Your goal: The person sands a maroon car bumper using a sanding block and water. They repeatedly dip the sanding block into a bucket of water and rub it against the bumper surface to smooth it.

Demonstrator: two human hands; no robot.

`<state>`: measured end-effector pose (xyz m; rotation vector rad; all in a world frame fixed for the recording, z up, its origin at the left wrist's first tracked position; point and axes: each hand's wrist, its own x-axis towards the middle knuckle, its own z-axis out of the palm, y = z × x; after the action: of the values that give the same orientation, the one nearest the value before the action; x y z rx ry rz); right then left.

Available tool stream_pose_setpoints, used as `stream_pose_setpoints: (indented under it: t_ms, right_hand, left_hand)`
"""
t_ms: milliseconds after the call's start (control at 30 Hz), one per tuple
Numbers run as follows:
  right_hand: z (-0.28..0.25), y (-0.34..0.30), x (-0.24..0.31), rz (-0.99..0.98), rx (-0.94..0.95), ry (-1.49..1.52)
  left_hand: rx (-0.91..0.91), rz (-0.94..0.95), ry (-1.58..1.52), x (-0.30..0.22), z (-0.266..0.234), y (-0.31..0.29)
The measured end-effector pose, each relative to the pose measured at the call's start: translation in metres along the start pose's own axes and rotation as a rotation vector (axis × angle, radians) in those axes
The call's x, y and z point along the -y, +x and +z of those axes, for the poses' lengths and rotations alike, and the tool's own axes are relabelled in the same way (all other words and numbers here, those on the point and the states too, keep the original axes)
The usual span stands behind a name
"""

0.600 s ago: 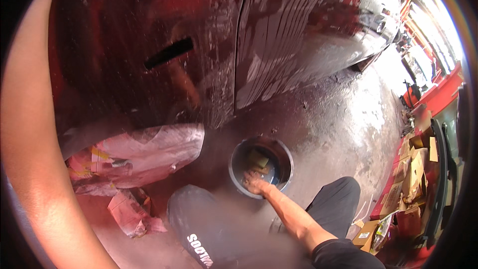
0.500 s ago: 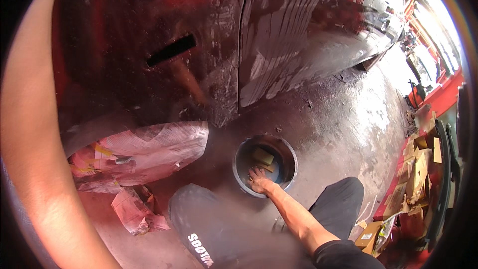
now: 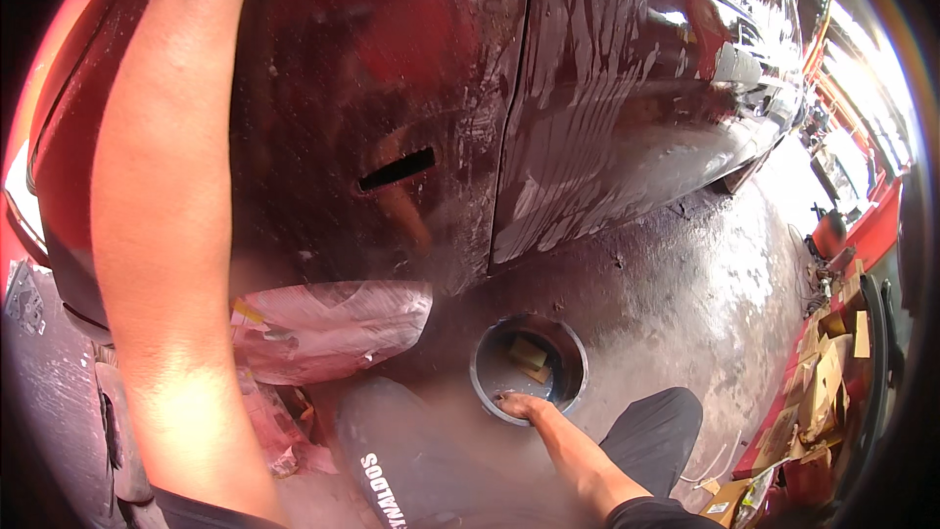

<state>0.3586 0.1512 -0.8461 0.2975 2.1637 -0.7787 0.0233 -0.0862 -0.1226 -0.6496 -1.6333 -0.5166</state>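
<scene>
My right hand [image 3: 516, 404] is inside a dark round bucket [image 3: 477, 380], low against its near wall. Its fingers look bunched together; whatever they hold, if anything, is hidden. Beyond it in the bucket lie yellowish sponge-like blocks [image 3: 529, 353], apart from my hand. My left forearm [image 3: 162, 235] rises in front of a dark red car body [image 3: 372, 49], and the hand itself is beyond the top edge. A slot-shaped opening [image 3: 397, 168] shows in the wet panel. Grey streaks run down the panel [image 3: 578, 108] right of the seam.
Masking paper [image 3: 333, 333] covers a rounded shape below the car body at left. My dark-clothed knees [image 3: 651, 436] flank the bucket. Torn cardboard [image 3: 822, 372] and long dark strips [image 3: 874, 362] lie along the right side. The floor [image 3: 676, 304] looks wet.
The view has shifted, so the car and bucket sit lower and farther right. My right hand has drawn back from the blocks to the near wall. My left forearm appears farther right.
</scene>
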Motion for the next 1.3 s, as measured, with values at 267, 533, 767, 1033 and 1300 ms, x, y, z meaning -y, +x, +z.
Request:
stream_pose_setpoints:
  t_ms: [267,533,767,1033,1300]
  right_hand:
    - [-0.154,-0.133,0.075,-0.262,-0.457,1.357]
    - [-0.341,-0.244,0.307,-0.728,-1.773,-0.463]
    - [-0.344,-0.217,0.313,-0.611,-1.845,-0.466]
    - [-0.371,-0.225,0.326,-0.692,-1.906,-0.424]
    - [-0.415,-0.26,0.35,-0.708,-1.887,-0.455]
  left_hand:
    - [0.07,-0.033,-0.038,-0.008,-0.012,-0.008]
    - [-0.027,0.119,-0.098,0.002,-0.006,0.0]
    - [-0.059,0.108,-0.104,0.009,0.003,-0.003]
    - [0.052,-0.025,-0.109,-0.001,-0.013,-0.003]
    - [0.042,-0.013,-0.244,-0.017,0.003,-0.018]
